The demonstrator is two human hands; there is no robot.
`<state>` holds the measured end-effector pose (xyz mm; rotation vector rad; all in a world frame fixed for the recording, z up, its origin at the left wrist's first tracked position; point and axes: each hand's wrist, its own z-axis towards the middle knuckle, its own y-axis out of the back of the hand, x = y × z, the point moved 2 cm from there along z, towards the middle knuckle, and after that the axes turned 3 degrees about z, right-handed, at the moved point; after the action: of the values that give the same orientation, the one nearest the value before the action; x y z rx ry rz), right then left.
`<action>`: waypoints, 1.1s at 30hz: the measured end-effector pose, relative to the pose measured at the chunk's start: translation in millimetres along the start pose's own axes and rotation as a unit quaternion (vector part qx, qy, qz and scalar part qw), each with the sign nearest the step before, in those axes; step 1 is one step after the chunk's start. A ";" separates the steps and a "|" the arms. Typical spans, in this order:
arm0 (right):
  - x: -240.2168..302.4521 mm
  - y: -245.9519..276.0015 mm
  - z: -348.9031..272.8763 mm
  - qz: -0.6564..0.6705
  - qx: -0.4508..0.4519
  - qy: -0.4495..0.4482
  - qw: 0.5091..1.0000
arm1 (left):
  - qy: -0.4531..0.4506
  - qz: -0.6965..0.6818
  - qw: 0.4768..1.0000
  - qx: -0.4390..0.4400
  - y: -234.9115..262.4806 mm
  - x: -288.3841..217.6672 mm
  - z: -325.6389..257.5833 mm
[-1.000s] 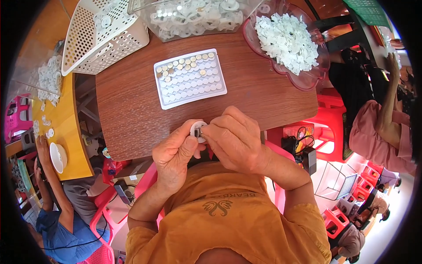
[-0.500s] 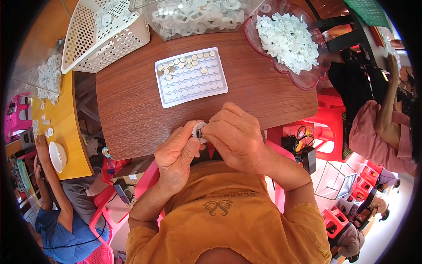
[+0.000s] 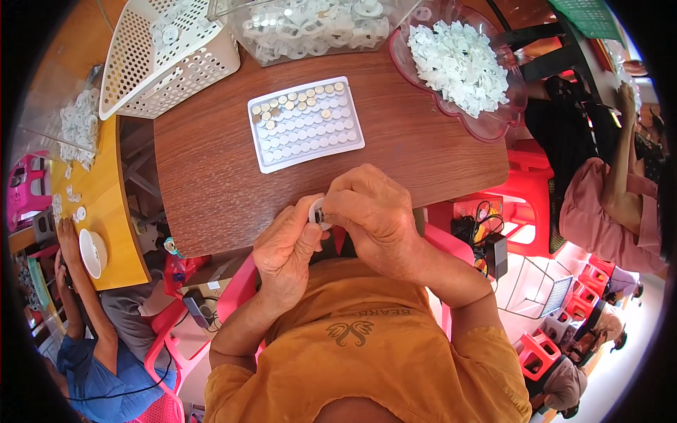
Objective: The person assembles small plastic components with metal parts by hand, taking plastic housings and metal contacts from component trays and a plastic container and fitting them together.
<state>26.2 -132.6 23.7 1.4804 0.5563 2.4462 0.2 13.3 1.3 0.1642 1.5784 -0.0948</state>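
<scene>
Between my two hands, just off the table's near edge, is a small round white plastic part [image 3: 316, 211] with a dark opening. My left hand [image 3: 285, 243] pinches its rim between thumb and fingers. My right hand [image 3: 374, 218] has its thumb and fingertips pressed together at the part's right side; whatever they may hold is hidden. Beyond my hands lies a white tray [image 3: 310, 163] with rows of round pockets. Several pale metallic button cells [image 3: 302, 97] fill pockets mostly in its far rows.
A white perforated basket [image 3: 173, 88] stands far left, beside a clear bin of white plastic parts [image 3: 317, 35]. A red-rimmed clear bowl [image 3: 486, 130] of white pieces sits far right. At left, a person's arm [image 3: 88, 289] rests by a white bowl [image 3: 93, 252] on a yellow table.
My right hand has shifted slightly left, its fingers bent closer over the white part. My left hand stays nearly in place, still pinching it.
</scene>
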 end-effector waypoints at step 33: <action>-3.4 -17.5 -5.8 0.428 -0.027 -0.311 0.848 | 0.074 -0.160 0.984 -0.010 6.2 3.7 7.1</action>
<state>22.6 -119.3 10.9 2.7444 -0.4066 2.1658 8.2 18.4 -2.2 -0.1016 1.7428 -0.3241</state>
